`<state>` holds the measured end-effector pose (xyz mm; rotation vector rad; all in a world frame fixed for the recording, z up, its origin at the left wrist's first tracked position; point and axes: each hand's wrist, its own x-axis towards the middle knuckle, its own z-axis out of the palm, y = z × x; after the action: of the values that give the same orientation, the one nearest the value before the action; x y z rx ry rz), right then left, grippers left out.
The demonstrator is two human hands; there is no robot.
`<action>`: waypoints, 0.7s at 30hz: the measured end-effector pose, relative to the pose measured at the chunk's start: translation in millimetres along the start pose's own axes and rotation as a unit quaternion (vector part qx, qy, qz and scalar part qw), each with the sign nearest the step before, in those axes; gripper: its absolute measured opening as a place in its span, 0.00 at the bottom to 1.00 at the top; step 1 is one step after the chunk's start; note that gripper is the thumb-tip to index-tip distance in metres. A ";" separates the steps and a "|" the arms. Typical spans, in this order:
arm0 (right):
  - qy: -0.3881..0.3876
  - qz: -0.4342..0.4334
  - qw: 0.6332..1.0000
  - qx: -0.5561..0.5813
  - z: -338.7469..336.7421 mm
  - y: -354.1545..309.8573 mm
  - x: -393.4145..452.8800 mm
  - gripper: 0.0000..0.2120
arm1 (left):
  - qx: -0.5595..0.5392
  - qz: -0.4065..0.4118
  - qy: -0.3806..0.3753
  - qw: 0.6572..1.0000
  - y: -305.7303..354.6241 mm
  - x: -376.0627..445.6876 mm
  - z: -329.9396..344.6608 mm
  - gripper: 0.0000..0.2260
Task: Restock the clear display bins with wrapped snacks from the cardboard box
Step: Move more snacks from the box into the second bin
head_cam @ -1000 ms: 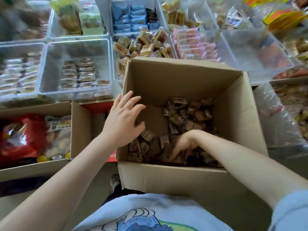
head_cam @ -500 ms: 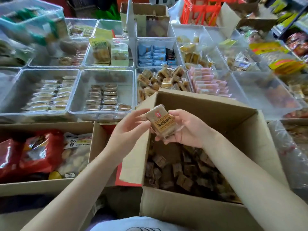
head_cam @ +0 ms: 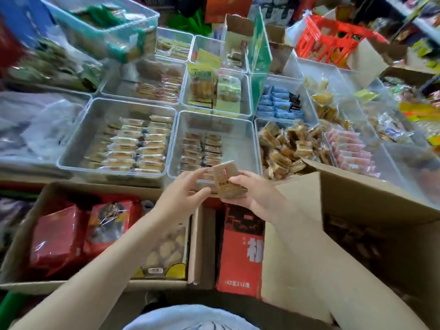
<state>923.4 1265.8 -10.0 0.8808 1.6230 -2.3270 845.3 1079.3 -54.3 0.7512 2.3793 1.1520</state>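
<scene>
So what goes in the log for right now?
stage: carrying | right hand: holds brown snacks | left hand: pinches them | over: half-filled bin

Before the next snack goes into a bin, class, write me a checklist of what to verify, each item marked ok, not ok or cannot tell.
1. Wrapped snacks held: right hand grips the stack, left hand pinches its edge. Ok.
2. Matching bin: pile bin holds similar brown packets. Ok.
3. Room in that bin: heaped. Cannot tell.
4. Hands over it: they hover by the half-filled bin instead. Not ok.
5. Cardboard box open, stock left. Ok.
</scene>
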 end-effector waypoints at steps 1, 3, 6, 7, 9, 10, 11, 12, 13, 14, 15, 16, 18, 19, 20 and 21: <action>0.033 -0.003 0.999 -0.011 4.3 -0.4 13.8 0.09 | 0.027 -0.014 -0.007 1.000 -17.8 9.4 -5.0 0.24; 0.121 -0.024 0.989 -0.081 4.4 -2.0 42.6 0.08 | 0.079 -0.033 -0.010 0.996 -48.1 31.5 -10.2 0.26; 0.251 -0.083 0.928 -0.264 -6.0 -11.4 77.5 0.11 | 0.161 -0.012 -0.018 0.987 -79.7 67.6 -7.5 0.27; 0.273 -0.095 0.913 -0.288 -10.1 -14.4 88.0 0.12 | 0.197 0.000 -0.033 0.980 -89.2 76.4 -4.6 0.27; 0.292 -0.098 0.899 -0.311 -20.0 -19.1 109.5 0.11 | 0.280 0.020 -0.072 0.957 -107.1 85.5 3.0 0.27; 0.297 -0.096 0.890 -0.334 -24.3 -23.2 123.1 0.11 | 0.322 0.033 -0.086 0.942 -114.2 88.3 5.5 0.28; 0.297 -0.092 0.873 -0.376 -29.5 -22.7 142.9 0.11 | 0.347 0.039 -0.096 0.932 -124.6 90.5 10.1 0.29; 0.299 -0.099 0.848 -0.426 -34.3 -26.0 153.0 0.12 | 0.363 0.047 -0.089 0.926 -125.5 88.8 10.7 0.30; 0.301 -0.105 0.817 -0.481 -39.1 -29.4 161.5 0.14 | 0.377 0.057 -0.083 0.921 -123.3 86.6 10.0 0.31; 0.301 -0.103 0.780 -0.540 -43.8 -29.1 176.3 0.16 | 0.382 0.058 -0.086 0.918 -123.9 87.5 10.5 0.32; 0.289 -0.097 0.737 -0.603 -48.2 -25.6 193.0 0.16 | 0.387 0.058 -0.092 0.916 -125.3 88.9 11.6 0.33; 0.263 -0.080 0.687 -0.673 -50.8 -19.9 206.7 0.15 | 0.388 0.057 -0.093 0.915 -126.5 89.0 12.7 0.33; 0.191 -0.019 0.590 -0.784 -51.0 -3.1 227.4 0.14 | 0.387 0.050 -0.093 0.916 -128.9 87.3 15.3 0.33; 0.163 0.010 0.560 -0.812 -48.4 3.7 235.6 0.13 | 0.384 0.050 -0.093 0.917 -130.2 87.2 15.9 0.33; 0.145 0.032 0.545 -0.825 -44.2 9.2 241.2 0.13 | 0.380 0.052 -0.092 0.919 -131.3 87.5 16.1 0.33; 0.135 0.048 0.546 -0.825 -41.9 14.9 246.5 0.12 | 0.379 0.053 -0.090 0.920 -131.9 87.7 16.0 0.33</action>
<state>745.7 1344.1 -168.2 0.6051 2.5499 0.1815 746.9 1074.5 -179.3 1.1682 2.6235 0.1240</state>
